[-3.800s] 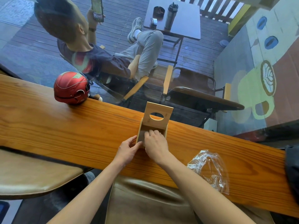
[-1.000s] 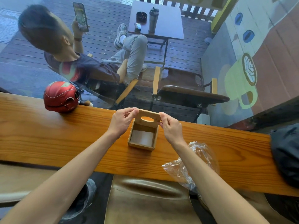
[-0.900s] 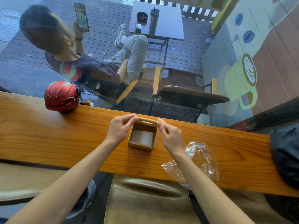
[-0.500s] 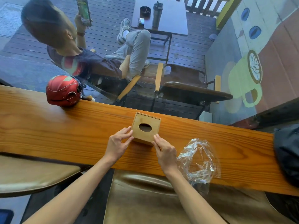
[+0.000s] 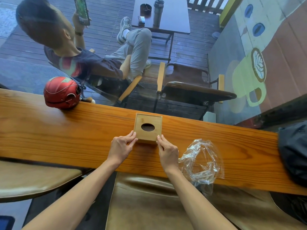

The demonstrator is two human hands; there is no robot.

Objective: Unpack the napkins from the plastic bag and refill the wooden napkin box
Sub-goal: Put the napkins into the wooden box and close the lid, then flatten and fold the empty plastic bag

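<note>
At the far left a red helmet (image 5: 61,92) sits on the back edge of the long wooden counter (image 5: 66,130), against the glass. Beyond the glass a seated person (image 5: 79,52) holds up a phone, with a small outdoor table (image 5: 174,15) past their legs. A brown stool seat (image 5: 29,181) shows under the counter's near edge.

The left hand (image 5: 121,146) grips the near left corner of the wooden napkin box (image 5: 148,127), its fingers curled against the side. The box stands at mid-counter near the glass, lid down and flat, square, pale wood, with a dark oval opening in the top; no napkin shows through it. The right hand (image 5: 167,150) grips the near right corner the same way.

Just right of that hand the clear plastic bag (image 5: 201,161) lies crumpled and slack on the counter, overhanging the near edge, apart from the box. A dark bag (image 5: 294,151) rests at the far right end.
</note>
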